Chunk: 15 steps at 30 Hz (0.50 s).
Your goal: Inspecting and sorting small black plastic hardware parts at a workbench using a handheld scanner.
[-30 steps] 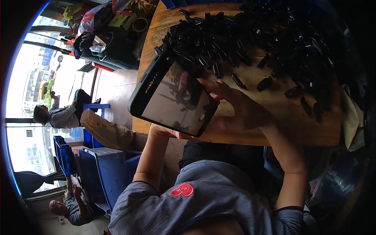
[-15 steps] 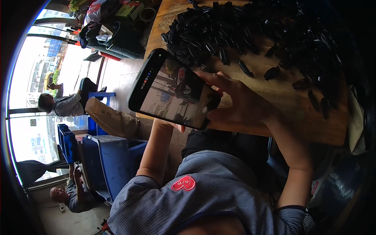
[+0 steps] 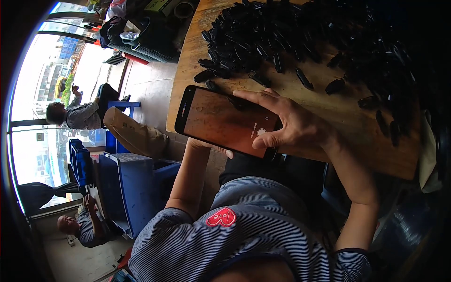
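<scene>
A dark smartphone (image 3: 221, 120) is held flat over the near left edge of the wooden table (image 3: 310, 145). Its lit screen shows a camera picture of brown wood. My left hand (image 3: 209, 144) grips it from below; most of those fingers are hidden behind the phone. With my right hand (image 3: 282, 117) I hold the phone's right end, index finger along the far edge and thumb over the screen near the round shutter button. Just beyond the phone, a large heap of small black plastic pieces (image 3: 282, 37) covers the table's far part, with a few loose ones (image 3: 335, 86) nearer.
At the left stand blue plastic bins (image 3: 136, 188), a brown sack (image 3: 134, 131) and a blue stool (image 3: 131, 105). One person (image 3: 80, 115) sits by the windows; another person (image 3: 87, 225) is at the lower left. A pale cloth (image 3: 427, 155) hangs at the table's right edge.
The phone has tipped flatter and shifted slightly right and down. Its screen went from showing the room to showing brown wood. My right thumb has moved over the screen.
</scene>
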{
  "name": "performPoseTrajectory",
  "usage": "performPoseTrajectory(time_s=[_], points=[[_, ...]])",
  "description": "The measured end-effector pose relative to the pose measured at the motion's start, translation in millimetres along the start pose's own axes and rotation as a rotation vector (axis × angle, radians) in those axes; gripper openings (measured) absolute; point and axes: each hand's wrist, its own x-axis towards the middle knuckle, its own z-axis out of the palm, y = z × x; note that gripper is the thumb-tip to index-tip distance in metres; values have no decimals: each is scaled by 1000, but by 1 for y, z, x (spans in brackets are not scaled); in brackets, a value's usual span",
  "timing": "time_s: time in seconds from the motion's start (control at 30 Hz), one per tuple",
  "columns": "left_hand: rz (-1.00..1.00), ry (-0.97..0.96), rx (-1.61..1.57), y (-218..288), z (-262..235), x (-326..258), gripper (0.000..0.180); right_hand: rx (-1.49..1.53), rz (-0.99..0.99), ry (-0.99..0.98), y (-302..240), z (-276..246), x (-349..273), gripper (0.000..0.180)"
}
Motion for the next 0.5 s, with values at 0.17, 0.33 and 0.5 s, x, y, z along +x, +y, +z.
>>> performPoseTrajectory(time_s=[0.17,0.33,0.5], points=[[-28,112,-264,11,14,6,123,-281,-188,-7,9,-2,7,88],[-174,147,-673,38,59,25,117,-532,-234,243,2,15,9,88],[-176,197,-660,44,79,29,97,-318,-220,193,9,12,1,87]])
